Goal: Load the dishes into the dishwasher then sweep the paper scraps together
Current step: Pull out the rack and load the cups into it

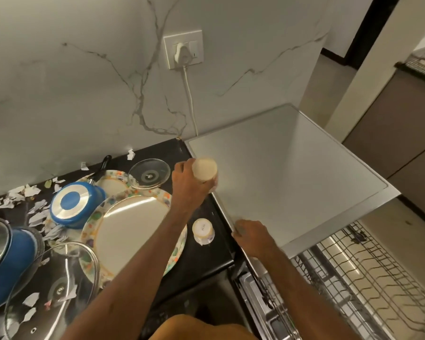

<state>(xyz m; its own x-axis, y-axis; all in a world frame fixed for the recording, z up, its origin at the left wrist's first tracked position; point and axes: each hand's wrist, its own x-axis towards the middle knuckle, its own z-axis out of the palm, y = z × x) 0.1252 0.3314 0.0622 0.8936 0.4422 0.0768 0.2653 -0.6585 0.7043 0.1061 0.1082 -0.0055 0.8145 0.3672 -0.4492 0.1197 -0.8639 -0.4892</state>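
Cream cup (204, 171): held base-up in the left hand (185, 178), over the right edge of the counter (206, 256). Second cup (203, 231): stands base-up on the counter. Large floral plate (133, 227): lies flat, overlapping a smaller floral plate (112, 182). Blue pan (75, 204): inverted, handle pointing to the wall. Glass lid (149, 173): flat, near the wall. Paper scraps (22, 195): torn, scattered at left. Dishwasher (292, 168): at right, wire rack (353, 278) drawn out.
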